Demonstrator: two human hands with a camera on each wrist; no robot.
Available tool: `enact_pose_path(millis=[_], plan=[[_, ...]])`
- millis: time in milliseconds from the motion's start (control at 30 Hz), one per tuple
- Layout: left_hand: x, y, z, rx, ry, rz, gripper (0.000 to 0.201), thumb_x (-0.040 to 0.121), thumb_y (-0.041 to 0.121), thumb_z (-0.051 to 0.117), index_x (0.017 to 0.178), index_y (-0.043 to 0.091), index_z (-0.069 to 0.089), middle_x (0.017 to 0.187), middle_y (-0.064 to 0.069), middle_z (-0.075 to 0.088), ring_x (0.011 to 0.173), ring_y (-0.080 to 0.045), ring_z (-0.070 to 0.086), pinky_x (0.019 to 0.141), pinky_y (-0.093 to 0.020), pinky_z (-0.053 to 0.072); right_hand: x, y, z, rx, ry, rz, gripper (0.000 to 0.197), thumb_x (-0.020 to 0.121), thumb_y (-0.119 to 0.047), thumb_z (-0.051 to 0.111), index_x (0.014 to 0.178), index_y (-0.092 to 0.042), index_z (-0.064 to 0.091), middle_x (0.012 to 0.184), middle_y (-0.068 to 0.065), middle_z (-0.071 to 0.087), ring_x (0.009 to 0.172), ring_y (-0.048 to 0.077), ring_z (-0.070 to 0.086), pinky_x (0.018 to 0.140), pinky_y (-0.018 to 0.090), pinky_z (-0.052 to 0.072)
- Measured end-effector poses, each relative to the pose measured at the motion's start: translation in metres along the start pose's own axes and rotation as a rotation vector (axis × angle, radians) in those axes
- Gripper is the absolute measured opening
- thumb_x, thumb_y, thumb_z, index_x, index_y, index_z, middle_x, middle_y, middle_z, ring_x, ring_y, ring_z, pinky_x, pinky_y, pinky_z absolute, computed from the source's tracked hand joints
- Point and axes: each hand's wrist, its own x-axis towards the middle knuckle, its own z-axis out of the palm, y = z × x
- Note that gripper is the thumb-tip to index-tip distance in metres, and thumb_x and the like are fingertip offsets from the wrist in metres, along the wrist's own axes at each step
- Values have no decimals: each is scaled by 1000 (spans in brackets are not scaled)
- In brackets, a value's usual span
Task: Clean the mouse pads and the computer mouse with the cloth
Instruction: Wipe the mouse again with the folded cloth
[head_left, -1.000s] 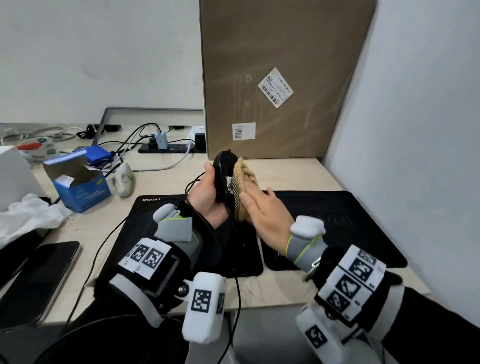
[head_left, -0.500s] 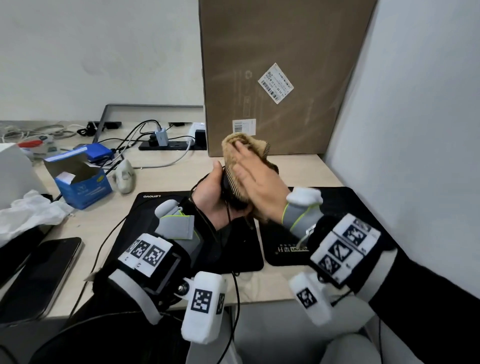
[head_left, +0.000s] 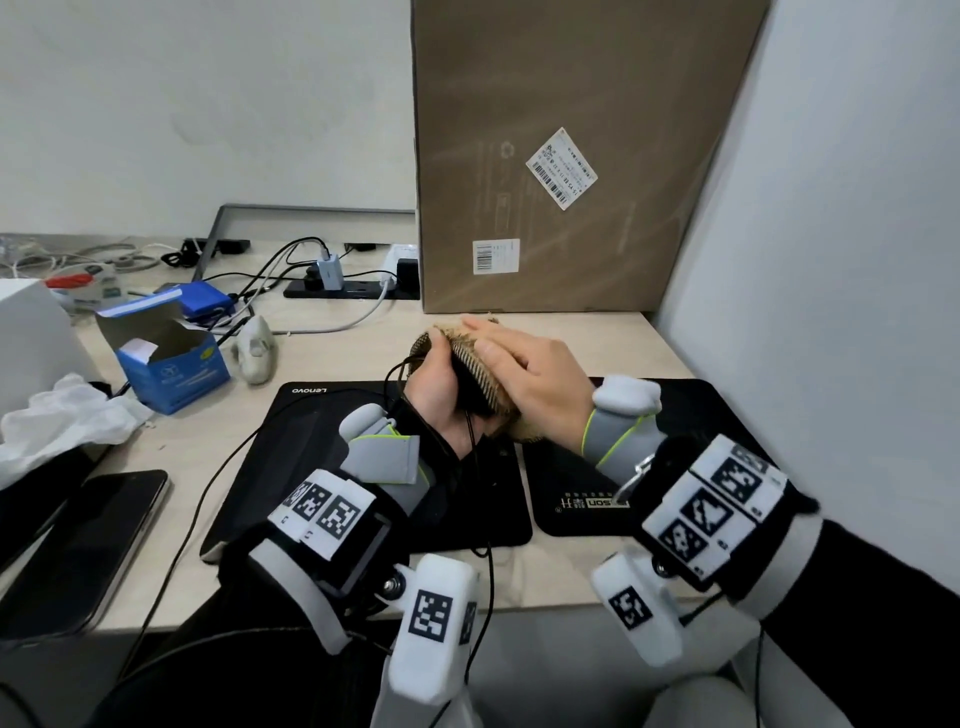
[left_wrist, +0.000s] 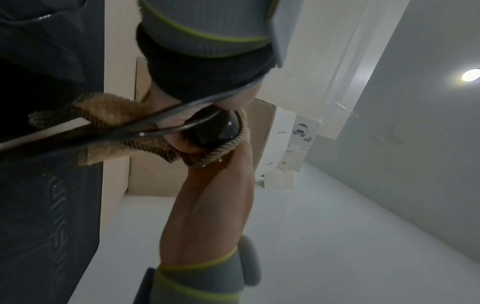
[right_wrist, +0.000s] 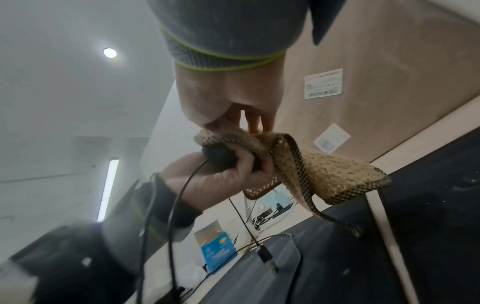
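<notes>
Fingers of the left hand (head_left: 441, 395) curl around the mouse (left_wrist: 215, 131) while the flat right hand (head_left: 535, 384) presses the cloth (right_wrist: 324, 172) onto it.

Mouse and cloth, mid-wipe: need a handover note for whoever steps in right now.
Left hand: grips the black wired mouse, lifted off the desk, cable hanging down.
Right hand: fingers flat, pressing the tan cloth over the mouse.
Lenovo pad and second black pad lie side by side on the desk, below the hands.
Done: mouse wipe under way.
Left: finish the mouse, set it down. Cannot tell whether the pads have been cleaned.
</notes>
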Motion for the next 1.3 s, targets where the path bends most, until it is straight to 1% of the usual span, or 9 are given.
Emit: enact_pose_path(millis=[233,333,467,567,633,800,933,1067,1300], plan=[[-1,8,-5,90,82,17,81,92,64,9,128,4,49,110,-21,60,99,-30,60,78,-39,49,-49,-2,-1,-72,28,-241,33,94,-20,47,119,-8,64,126,-4,61,117,-3,54,104,11,36],[3,14,-11,104,141,47,78,90,67,17,132,11,53,124,-14,60,106,-29,60,75,-35,53,-57,-8,-13,249,123,25,25,93,-19,48,94,-13,72,98,-2,69,82,-15,59,79,4,44],[0,24,-17,107,139,53,62,95,59,18,129,20,51,100,-10,60,96,-28,61,75,-35,54,-33,-4,-39,976,278,486,34,95,-29,46,103,-5,69,101,12,71,93,21,68,89,33,54],[-6,27,-19,175,110,17,33,99,36,29,103,14,52,78,-5,51,69,-22,58,64,-30,50,-15,-9,-63,1120,371,522,40,96,-36,41,93,-7,68,83,9,74,78,22,72,73,37,60],[-11,28,-20,187,90,22,21,97,17,36,115,18,44,72,-4,46,57,-18,54,53,-27,52,-5,-15,-72,1120,398,430,40,97,-36,40,96,-8,68,80,7,74,76,21,71,69,34,60],[-9,24,-21,222,74,129,67,90,3,54,145,22,20,99,-7,58,76,-19,59,64,-36,52,12,-20,-49,872,308,279,35,98,-30,39,114,-11,63,87,3,74,75,14,70,75,30,59],[-11,15,-10,244,65,144,49,94,16,52,138,19,31,100,-7,61,81,-19,60,67,-36,54,18,-12,-19,432,194,203,33,93,-34,45,115,-17,63,119,1,65,114,15,59,109,40,40],[-13,15,-6,116,-14,79,55,101,40,18,120,1,51,107,-21,58,92,-28,58,86,-45,49,14,2,9,169,51,167,32,98,-24,43,120,-12,62,118,3,66,112,15,57,107,37,40],[-12,22,-13,-5,69,66,75,98,53,9,144,-4,28,135,-29,47,95,-34,58,78,-47,49,-2,9,7,79,-132,54,35,97,-23,44,129,-14,57,136,-1,55,132,11,45,115,29,29]])
